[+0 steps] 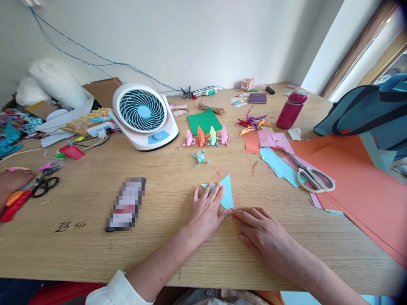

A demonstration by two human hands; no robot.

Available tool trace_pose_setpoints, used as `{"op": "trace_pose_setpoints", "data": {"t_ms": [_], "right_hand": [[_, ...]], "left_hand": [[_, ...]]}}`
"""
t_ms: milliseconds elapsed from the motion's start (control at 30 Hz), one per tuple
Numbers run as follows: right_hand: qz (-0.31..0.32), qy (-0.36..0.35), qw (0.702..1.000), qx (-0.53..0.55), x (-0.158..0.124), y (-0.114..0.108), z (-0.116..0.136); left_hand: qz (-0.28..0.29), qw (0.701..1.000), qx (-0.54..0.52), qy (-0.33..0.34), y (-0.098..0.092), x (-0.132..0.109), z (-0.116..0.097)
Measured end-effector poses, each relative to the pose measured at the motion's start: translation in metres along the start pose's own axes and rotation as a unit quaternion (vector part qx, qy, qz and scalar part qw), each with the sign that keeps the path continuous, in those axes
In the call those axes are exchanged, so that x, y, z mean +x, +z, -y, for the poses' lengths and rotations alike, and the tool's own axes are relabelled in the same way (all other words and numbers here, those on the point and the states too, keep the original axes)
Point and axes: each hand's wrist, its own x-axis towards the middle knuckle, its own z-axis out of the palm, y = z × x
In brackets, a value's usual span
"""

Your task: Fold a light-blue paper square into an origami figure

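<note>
A piece of light blue origami paper (227, 192), folded to pointed corners, lies on the table in front of me. My left hand (206, 209) rests flat across its left part with fingers spread, pressing it down and covering some of it. At its lower corner, by the left thumb, my right hand (257, 226) has its fingers closed together on the paper's tip. Beyond the hands sits a blue folded paper figure (200, 157). Behind that, several folded paper figures (201, 136) in pink, orange and green stand in a row near a green paper sheet (204, 121).
A white fan (143, 114) stands at back left, a blurred phone-like object (125, 204) nearer. Scissors (313, 176) lie on coloured paper at right, by a large orange sheet (359, 190), a red bottle (291, 110) and a bag (365, 108). Another person's hand (15, 182) is at far left.
</note>
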Motion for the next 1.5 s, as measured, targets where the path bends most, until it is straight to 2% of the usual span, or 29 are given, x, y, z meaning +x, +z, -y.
{"op": "trace_pose_setpoints", "data": {"t_ms": [233, 400, 567, 833, 1167, 1500], "right_hand": [[0.002, -0.001, 1.000, 0.003, 0.000, -0.002, 0.000], [0.002, -0.001, 1.000, 0.003, -0.001, 0.000, -0.001], [-0.005, -0.002, 1.000, 0.000, -0.001, 0.001, -0.001], [0.002, 0.007, 1.000, 0.017, -0.001, 0.000, -0.001], [0.017, 0.019, 0.999, 0.027, 0.000, -0.002, 0.000], [0.017, 0.017, 0.999, 0.042, 0.002, -0.004, 0.001]], "left_hand": [[-0.008, 1.000, 0.004, -0.005, 0.004, 0.002, 0.001], [-0.027, 0.999, 0.014, -0.037, -0.005, 0.006, 0.002], [-0.045, 0.998, 0.026, -0.026, -0.013, 0.004, 0.015], [-0.040, 0.998, 0.038, -0.022, -0.015, -0.001, 0.041], [-0.033, 0.998, 0.044, -0.025, -0.019, -0.002, 0.050], [-0.020, 1.000, 0.014, -0.014, -0.011, -0.006, 0.067]]}}
